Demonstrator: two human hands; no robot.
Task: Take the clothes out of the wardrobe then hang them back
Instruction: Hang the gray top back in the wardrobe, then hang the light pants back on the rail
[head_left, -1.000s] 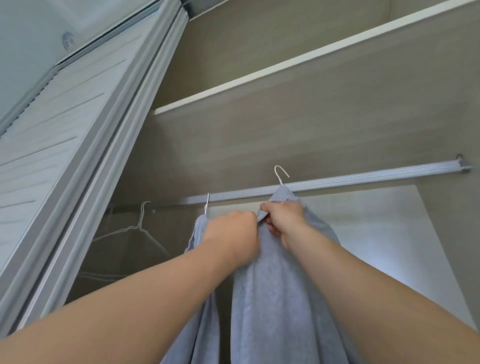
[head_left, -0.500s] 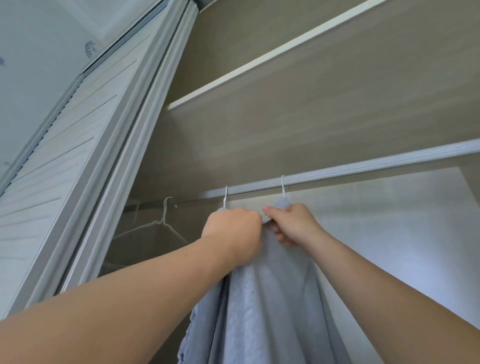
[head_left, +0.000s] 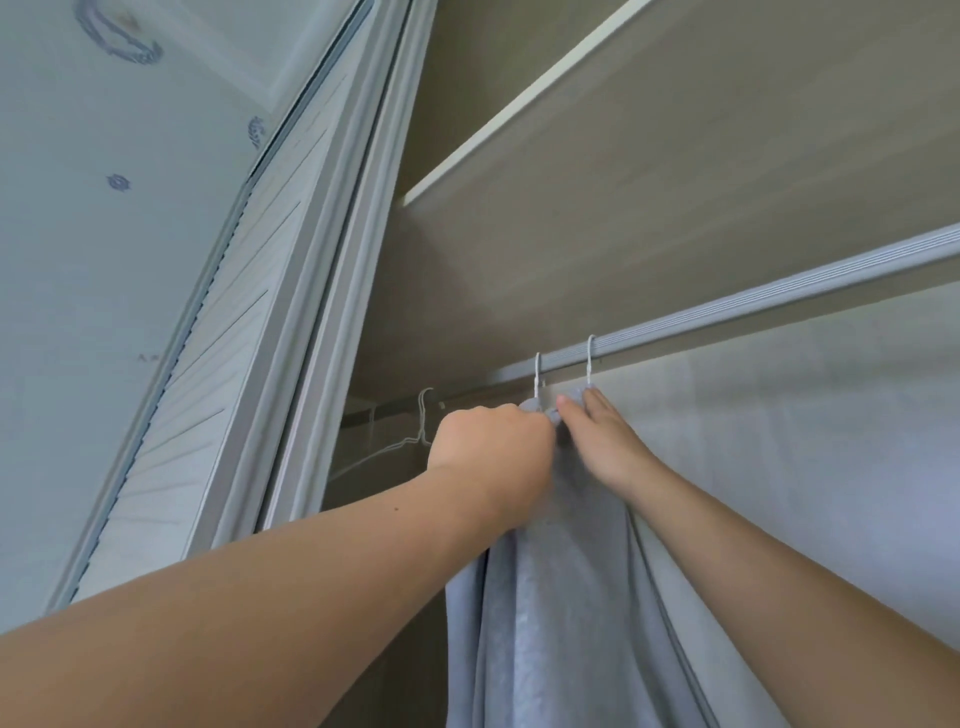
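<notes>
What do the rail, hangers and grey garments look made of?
The rail looks aluminium: pale satin, ribbed lengthwise. The hangers look like thin white-coated wire, hooks bent tightly. The garments seem soft matte knit or fleece: limp folds, faint nap.

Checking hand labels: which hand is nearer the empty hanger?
Left. The left hand sits just right of the empty hanger; the right hand lies farther right.
</notes>
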